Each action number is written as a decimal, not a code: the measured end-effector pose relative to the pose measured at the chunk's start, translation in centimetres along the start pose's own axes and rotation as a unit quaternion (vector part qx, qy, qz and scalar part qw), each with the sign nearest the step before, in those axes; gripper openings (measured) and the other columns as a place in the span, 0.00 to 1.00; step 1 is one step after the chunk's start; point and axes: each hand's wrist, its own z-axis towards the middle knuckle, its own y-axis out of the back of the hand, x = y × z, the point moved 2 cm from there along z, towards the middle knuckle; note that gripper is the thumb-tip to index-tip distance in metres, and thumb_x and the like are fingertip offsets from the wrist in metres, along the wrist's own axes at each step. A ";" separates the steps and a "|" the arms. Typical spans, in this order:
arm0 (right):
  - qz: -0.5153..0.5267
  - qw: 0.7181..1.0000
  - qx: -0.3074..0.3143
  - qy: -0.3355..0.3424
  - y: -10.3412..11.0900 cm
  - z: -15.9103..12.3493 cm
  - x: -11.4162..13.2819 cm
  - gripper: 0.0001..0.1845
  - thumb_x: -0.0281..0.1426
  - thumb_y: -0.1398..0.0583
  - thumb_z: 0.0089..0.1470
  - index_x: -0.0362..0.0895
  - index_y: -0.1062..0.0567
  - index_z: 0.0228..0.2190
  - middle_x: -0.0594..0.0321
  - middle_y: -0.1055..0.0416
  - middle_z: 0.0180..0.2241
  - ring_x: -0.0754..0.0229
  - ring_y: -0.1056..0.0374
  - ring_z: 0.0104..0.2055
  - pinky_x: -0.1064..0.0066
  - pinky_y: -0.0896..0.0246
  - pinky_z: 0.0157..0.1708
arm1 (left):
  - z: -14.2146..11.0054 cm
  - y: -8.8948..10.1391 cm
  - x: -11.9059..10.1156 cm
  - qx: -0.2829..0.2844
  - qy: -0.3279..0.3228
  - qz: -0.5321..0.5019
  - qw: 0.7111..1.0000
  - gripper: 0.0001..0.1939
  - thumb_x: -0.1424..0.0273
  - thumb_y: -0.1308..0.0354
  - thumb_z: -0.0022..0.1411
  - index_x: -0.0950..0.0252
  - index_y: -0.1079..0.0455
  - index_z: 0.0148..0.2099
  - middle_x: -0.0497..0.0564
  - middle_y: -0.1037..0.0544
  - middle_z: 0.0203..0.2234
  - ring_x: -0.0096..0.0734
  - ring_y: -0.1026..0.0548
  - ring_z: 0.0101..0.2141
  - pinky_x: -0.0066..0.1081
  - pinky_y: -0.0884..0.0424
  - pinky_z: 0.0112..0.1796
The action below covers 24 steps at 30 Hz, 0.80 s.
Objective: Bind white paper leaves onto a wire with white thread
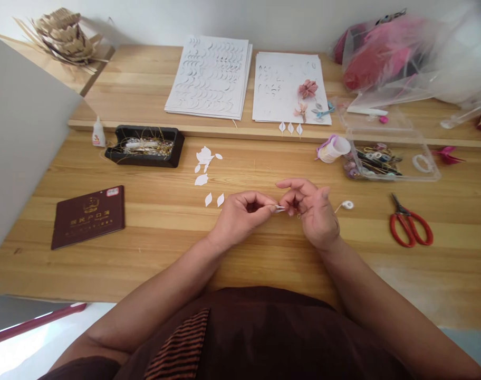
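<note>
My left hand [244, 214] is closed in a pinch, thumb against forefinger, on a small white paper leaf [279, 208]. Most of that leaf is hidden by the fingertips. My right hand [315, 214] is just to the right, palm turned up, thumb raised and forefinger stretched towards the left; its curled lower fingers come close to the leaf's end. From behind the right hand a thin strand runs to a small white roll of tape [347, 205]. Two loose white paper leaves [208, 199] lie left of my left hand, with a pile of cut pieces [204, 155] farther back.
Red-handled scissors [411, 227] lie at the right. Behind are a clear box of supplies [426, 169], a paper-wrapped spool [332, 149] and a black tray of wires [177, 150]. A glue bottle [98, 133], maroon booklet [88, 216] and raised shelf with paper sheets [209, 76] surround the workspace.
</note>
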 end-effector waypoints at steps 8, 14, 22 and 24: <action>-0.033 0.999 -0.007 -0.014 0.2 0.0 -0.1 0.16 0.42 0.37 0.65 0.47 0.23 0.49 0.67 0.28 0.29 0.65 0.38 0.24 0.69 0.42 0.25 | 0.5 0.3 0.4 -0.067 0.049 -0.132 0.988 0.12 0.65 0.24 0.49 0.66 0.23 0.29 0.48 0.19 0.27 0.24 0.25 0.31 0.28 0.31 0.38; -0.131 0.991 -0.027 -0.002 0.1 0.2 -0.5 0.04 0.32 0.33 0.59 0.45 0.20 0.36 0.64 0.24 0.30 0.64 0.32 0.30 0.70 0.37 0.30 | 0.8 0.3 0.4 -0.077 0.041 -0.178 0.980 0.13 0.66 0.24 0.48 0.66 0.23 0.29 0.47 0.20 0.27 0.21 0.27 0.29 0.28 0.32 0.37; -0.123 0.991 -0.043 -0.008 0.2 0.3 -0.2 0.08 0.32 0.31 0.55 0.46 0.20 0.39 0.66 0.26 0.28 0.64 0.32 0.29 0.70 0.36 0.29 | 0.8 0.4 0.3 -0.087 0.056 -0.195 0.975 0.15 0.65 0.23 0.46 0.67 0.24 0.29 0.47 0.22 0.27 0.21 0.28 0.28 0.28 0.32 0.36; -0.131 0.990 -0.046 -0.011 0.1 0.2 -0.1 0.13 0.32 0.31 0.54 0.46 0.21 0.42 0.66 0.26 0.30 0.64 0.32 0.30 0.70 0.36 0.30 | 0.8 0.5 0.3 -0.091 0.055 -0.198 0.974 0.15 0.65 0.23 0.46 0.66 0.24 0.29 0.47 0.22 0.27 0.22 0.28 0.29 0.28 0.32 0.36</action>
